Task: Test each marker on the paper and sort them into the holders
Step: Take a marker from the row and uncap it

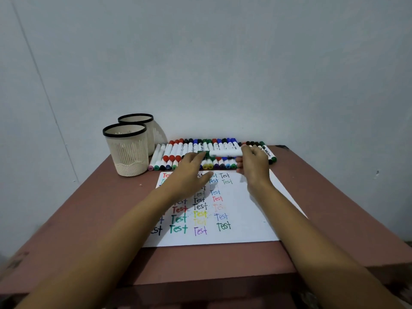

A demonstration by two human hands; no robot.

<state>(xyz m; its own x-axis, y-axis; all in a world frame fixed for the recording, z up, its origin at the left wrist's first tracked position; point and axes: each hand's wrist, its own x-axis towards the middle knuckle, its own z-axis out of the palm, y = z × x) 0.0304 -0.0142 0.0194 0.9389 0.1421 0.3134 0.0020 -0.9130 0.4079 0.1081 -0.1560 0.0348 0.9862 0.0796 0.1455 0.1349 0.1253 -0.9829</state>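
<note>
A white marker (pixel 225 153) with a green cap is held level above the far edge of the paper (pixel 249 210). My right hand (pixel 253 166) grips its white barrel. My left hand (pixel 189 172) pinches the green cap (pixel 204 153) at the marker's left end. The paper lies on the brown table (pixel 93 210) and carries several coloured "Test" words. A row of many markers (pixel 189 150) lies along the wall behind the paper. Two cream holders with black rims stand at the back left, the near holder (pixel 127 150) in front of the far holder (pixel 153 132).
A grey wall rises right behind the marker row. The table's right edge (pixel 347 210) runs close to the paper, and its front edge (pixel 200 279) is near me. Both my forearms reach across the paper.
</note>
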